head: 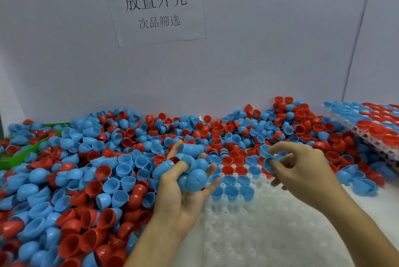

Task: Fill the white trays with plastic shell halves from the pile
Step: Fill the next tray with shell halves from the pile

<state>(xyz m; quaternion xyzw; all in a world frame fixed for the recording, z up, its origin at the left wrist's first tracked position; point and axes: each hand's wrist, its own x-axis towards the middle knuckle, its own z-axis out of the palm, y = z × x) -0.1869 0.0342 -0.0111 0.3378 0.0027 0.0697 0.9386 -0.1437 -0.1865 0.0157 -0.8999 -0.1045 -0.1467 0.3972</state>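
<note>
A big pile of red and blue plastic shell halves (pixel 90 171) covers the table's left and back. A white tray (pixel 259 223) with round pockets lies in front of me; its far rows hold blue and red halves (pixel 232 191), the near pockets are bare. My left hand (pixel 183 193), palm up at the tray's left edge, grips a bunch of blue halves (pixel 190 167). My right hand (pixel 302 169) hovers over the tray's far right part and pinches a blue half (pixel 268 164) between thumb and fingers, with a second blue half (pixel 264 150) at its fingertips.
A stack of filled white trays (pixel 371 128) stands at the right, tilted against the pile. A green bin (pixel 26 150) sits half buried at the far left. A white wall with a paper sign (pixel 154 5) closes the back.
</note>
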